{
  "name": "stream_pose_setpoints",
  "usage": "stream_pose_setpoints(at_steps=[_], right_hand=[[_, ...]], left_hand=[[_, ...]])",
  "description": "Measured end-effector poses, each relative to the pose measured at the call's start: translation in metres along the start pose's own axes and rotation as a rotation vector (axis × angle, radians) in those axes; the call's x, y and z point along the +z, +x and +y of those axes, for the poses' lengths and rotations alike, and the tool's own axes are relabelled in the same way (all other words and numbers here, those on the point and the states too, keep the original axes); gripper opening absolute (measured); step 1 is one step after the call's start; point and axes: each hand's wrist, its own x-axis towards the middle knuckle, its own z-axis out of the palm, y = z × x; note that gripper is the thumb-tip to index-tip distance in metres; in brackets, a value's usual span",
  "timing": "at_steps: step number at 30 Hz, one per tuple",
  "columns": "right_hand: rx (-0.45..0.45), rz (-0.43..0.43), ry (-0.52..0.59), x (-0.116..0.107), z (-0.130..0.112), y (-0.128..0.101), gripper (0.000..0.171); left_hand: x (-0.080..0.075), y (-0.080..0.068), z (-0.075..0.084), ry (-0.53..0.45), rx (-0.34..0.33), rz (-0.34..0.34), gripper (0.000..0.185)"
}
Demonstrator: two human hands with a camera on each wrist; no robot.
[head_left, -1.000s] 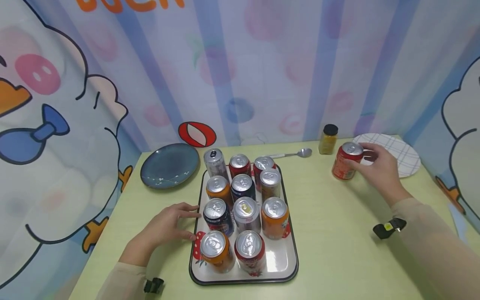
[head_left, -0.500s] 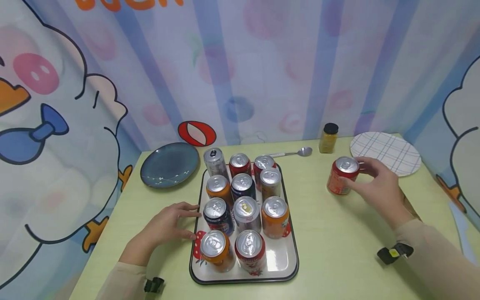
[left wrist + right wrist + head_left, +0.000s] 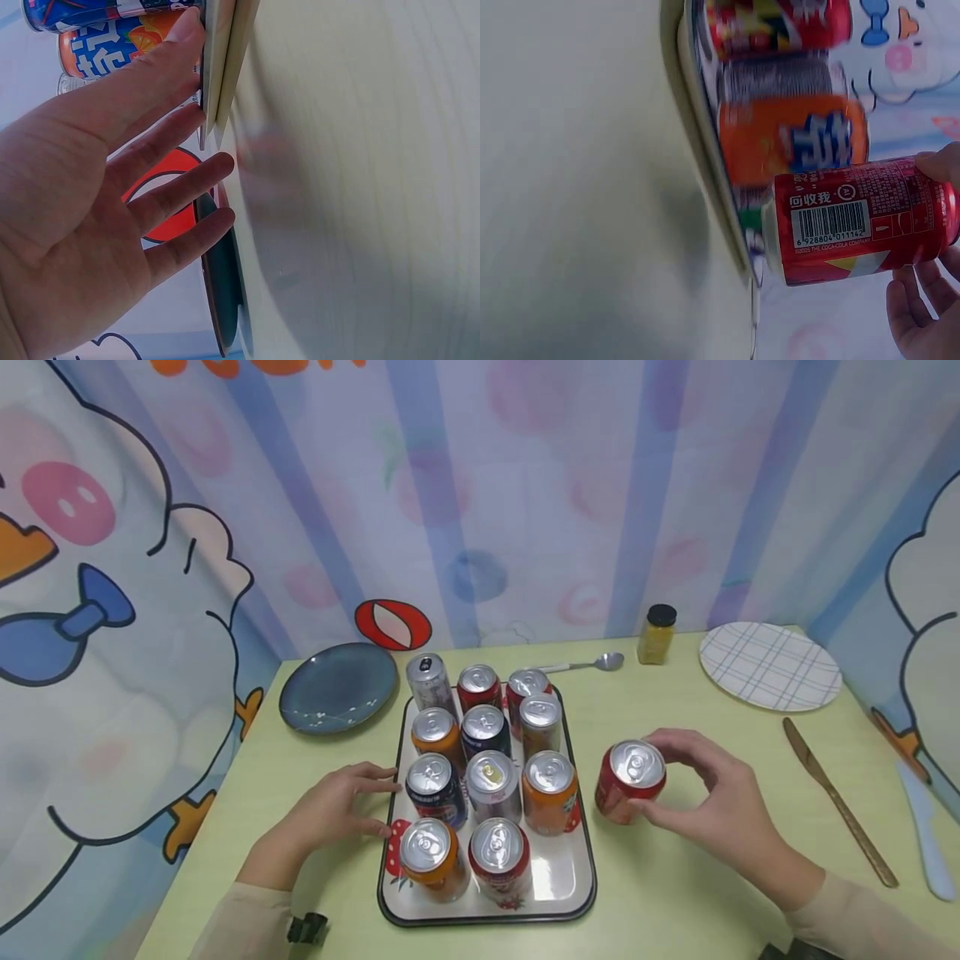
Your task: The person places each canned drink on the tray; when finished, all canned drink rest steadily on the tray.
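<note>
My right hand (image 3: 723, 806) grips a red soda can (image 3: 619, 793) near its top, just right of the tray. Above the table, the can's barcode side faces the camera in the right wrist view, where the red can (image 3: 855, 221) is near an orange can (image 3: 780, 142). Several soda cans stand on the white tray (image 3: 551, 893) with a dark rim. My left hand (image 3: 330, 814) touches the tray's left edge with its fingertips. In the left wrist view the left hand (image 3: 90, 202) has its fingers extended, with thumb and a finger at the tray's edge.
A dark blue plate (image 3: 341, 689) lies at the back left. Behind the tray is a spoon (image 3: 592, 664), with a yellow jar (image 3: 656, 635) to its right. A checkered plate (image 3: 772, 664), a gold-coloured knife (image 3: 840, 802) and a pale blue knife (image 3: 926, 835) lie at the right.
My right hand has brought the red can from beside the checkered plate leftward and nearer, close to the tray. The gold-coloured knife has come into view. My left hand has stayed in place.
</note>
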Motion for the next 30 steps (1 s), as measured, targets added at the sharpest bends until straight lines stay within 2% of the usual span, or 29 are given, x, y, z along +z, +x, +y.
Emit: stream_pose_setpoints(at_steps=[5,8,14,22,26,30], right_hand=[[0.014,-0.094,0.087,0.014,-0.024,-0.011,0.076],[-0.007,-0.126,0.119,0.024,-0.034,-0.016,0.073],[-0.014,-0.184,0.171,0.046,-0.037,-0.025,0.066],[-0.074,-0.199,0.104,0.060,-0.030,-0.035,0.069],[-0.156,-0.185,0.074,0.064,-0.029,-0.036,0.072],[-0.165,-0.218,0.056,0.064,-0.028,-0.037,0.073]], left_hand=[[0.000,0.000,0.001,-0.002,0.007,0.002,0.060],[-0.001,0.000,0.001,0.006,0.012,0.007,0.060],[-0.001,0.001,0.003,0.007,0.019,0.007,0.060],[0.000,-0.001,0.007,0.001,0.005,-0.002,0.060],[-0.002,-0.003,0.007,0.009,-0.010,-0.007,0.060],[-0.003,-0.003,0.006,0.013,-0.014,-0.008,0.060]])
